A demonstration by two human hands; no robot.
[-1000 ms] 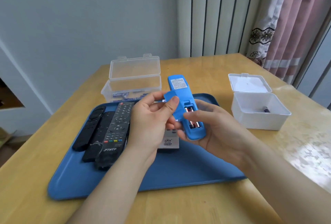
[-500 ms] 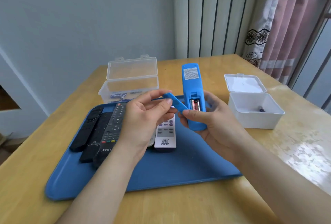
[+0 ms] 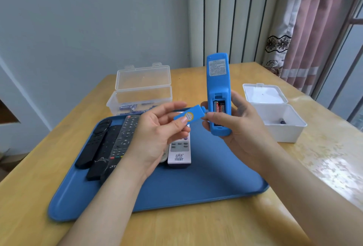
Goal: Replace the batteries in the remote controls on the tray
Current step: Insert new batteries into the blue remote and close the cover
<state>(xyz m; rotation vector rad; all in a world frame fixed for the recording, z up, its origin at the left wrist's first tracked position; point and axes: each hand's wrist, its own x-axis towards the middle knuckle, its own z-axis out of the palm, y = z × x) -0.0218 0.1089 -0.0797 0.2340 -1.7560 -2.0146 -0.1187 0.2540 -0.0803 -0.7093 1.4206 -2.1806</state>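
Blue remote (image 3: 217, 80) stands upright over the tray (image 3: 196, 186), gripped by the right hand (image 3: 241, 127), its 2 batteries (image 3: 219, 107) facing the person, just beside the left hand (image 3: 155, 137) pinching the cover (image 3: 189, 117).

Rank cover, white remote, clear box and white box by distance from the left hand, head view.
1. Cover: pinched in the left hand.
2. White remote: on the tray, beside the hand.
3. Clear box: behind the tray, left.
4. White box: far right.
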